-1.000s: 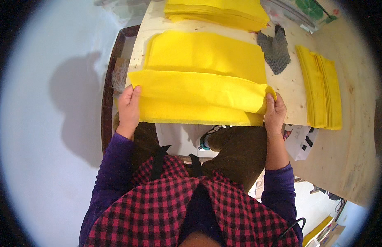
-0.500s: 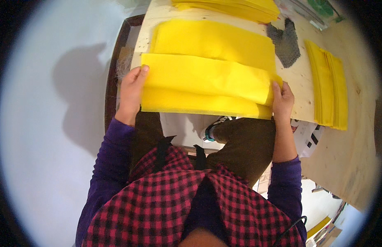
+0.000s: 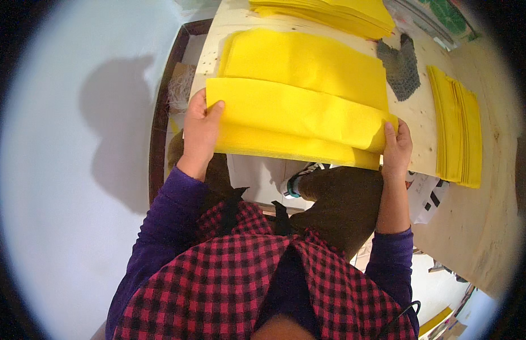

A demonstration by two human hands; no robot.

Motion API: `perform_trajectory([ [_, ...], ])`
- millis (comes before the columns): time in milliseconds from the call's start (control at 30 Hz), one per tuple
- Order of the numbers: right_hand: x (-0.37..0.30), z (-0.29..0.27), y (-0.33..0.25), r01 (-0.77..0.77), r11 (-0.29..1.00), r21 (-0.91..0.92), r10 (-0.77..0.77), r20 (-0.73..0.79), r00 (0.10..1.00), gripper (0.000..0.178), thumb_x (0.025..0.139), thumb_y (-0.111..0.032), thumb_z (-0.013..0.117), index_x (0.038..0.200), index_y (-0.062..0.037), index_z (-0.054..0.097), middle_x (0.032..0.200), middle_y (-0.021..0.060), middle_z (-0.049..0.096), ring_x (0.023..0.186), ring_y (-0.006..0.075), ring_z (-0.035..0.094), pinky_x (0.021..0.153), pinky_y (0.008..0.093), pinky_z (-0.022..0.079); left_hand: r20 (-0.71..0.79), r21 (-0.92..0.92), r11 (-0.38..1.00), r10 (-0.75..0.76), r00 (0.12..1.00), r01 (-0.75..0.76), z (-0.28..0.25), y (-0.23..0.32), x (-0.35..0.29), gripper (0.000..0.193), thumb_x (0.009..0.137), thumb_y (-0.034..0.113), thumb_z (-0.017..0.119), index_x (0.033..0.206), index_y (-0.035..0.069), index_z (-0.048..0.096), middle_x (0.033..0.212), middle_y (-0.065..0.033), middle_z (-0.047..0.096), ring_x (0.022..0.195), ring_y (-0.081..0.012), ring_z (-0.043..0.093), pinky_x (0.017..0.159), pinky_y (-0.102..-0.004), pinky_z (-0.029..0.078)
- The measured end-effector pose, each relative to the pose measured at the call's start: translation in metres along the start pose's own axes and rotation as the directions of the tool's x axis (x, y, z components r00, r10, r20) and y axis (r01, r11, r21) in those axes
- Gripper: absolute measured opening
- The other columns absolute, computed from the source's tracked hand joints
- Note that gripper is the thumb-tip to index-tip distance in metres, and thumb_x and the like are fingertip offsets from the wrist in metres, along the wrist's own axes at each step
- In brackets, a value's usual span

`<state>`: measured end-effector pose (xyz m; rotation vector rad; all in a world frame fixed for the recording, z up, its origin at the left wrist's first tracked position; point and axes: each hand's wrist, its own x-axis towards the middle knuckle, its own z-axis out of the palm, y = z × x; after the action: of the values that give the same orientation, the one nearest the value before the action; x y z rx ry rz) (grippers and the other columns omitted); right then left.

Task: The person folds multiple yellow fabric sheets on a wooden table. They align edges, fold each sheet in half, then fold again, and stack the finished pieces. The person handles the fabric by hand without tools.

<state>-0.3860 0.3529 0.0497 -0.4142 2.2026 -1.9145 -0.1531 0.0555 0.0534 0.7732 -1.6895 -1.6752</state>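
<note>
A yellow fabric sheet [image 3: 297, 116] with a folded-over near part stretches between my two hands at the table's front edge. My left hand [image 3: 203, 127] is closed on its left end, thumb on top and fingers beneath. At the right end my right hand [image 3: 396, 146] pinches the same sheet, thumb uppermost. Behind the fold, more flat yellow fabric [image 3: 305, 59] lies on the wooden table; whether it is one layer or a pile of several I cannot tell. The sheet's near edge reaches the front edge of the table, above my legs.
A stack of yellow fabric [image 3: 331, 14] lies at the back, and a folded yellow stack [image 3: 456, 127] at the right. A dark grey textured cloth piece [image 3: 400, 67] rests between them on the wooden table [image 3: 418, 136]. A white wall [image 3: 53, 198] stands to the left.
My left hand has shifted slightly along the sheet's left end, with its thumb now lying further onto the fabric. The whole view has moved a little; the fold keeps much the same shape.
</note>
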Motion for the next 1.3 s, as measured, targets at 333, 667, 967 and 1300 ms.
perform_trajectory([
  [333,0.010,0.004,0.015,0.116,0.958,-0.262,-0.134,-0.053,0.989,0.024,0.092,-0.005,0.058,0.115,0.0027,0.054,0.103,0.0110,0.064,0.092,0.0152,0.061,0.079,0.0265,0.048,-0.051,0.149,0.988,-0.039,0.998,0.046,0.000,-0.016,0.015,0.028,0.094,0.002,0.051,0.122,-0.002,0.051,0.103,-0.0102,0.066,0.091,-0.0140,0.063,0.079,-0.0263,0.049],
  [667,0.013,0.008,0.009,0.056,0.957,-0.284,-0.078,-0.066,0.995,0.027,0.089,-0.003,0.060,0.115,-0.0014,0.056,0.079,0.0054,0.063,0.068,0.0096,0.056,0.060,0.0241,0.044,-0.050,0.193,0.980,-0.034,0.998,0.043,-0.001,-0.021,0.014,0.029,0.093,0.002,0.052,0.122,-0.002,0.050,0.102,-0.0120,0.067,0.091,-0.0143,0.064,0.081,-0.0258,0.048],
  [967,0.010,0.000,0.019,0.126,0.943,-0.307,-0.149,-0.052,0.988,0.028,0.086,-0.002,0.063,0.112,-0.0041,0.056,0.067,0.0007,0.055,0.059,0.0070,0.046,0.053,0.0237,0.038,-0.056,0.237,0.970,-0.037,0.998,0.050,-0.001,-0.015,0.014,0.028,0.094,0.003,0.052,0.121,-0.001,0.051,0.100,-0.0108,0.067,0.090,-0.0150,0.064,0.079,-0.0267,0.049],
  [1300,0.007,-0.009,0.024,0.162,0.926,-0.342,-0.177,-0.011,0.984,0.028,0.084,-0.002,0.065,0.111,-0.0033,0.057,0.066,-0.0002,0.055,0.057,0.0076,0.047,0.054,0.0229,0.039,-0.019,0.181,0.982,-0.054,0.998,0.057,-0.001,-0.017,0.012,0.029,0.095,0.004,0.050,0.123,-0.001,0.051,0.108,-0.0087,0.065,0.096,-0.0151,0.062,0.084,-0.0279,0.048],
])
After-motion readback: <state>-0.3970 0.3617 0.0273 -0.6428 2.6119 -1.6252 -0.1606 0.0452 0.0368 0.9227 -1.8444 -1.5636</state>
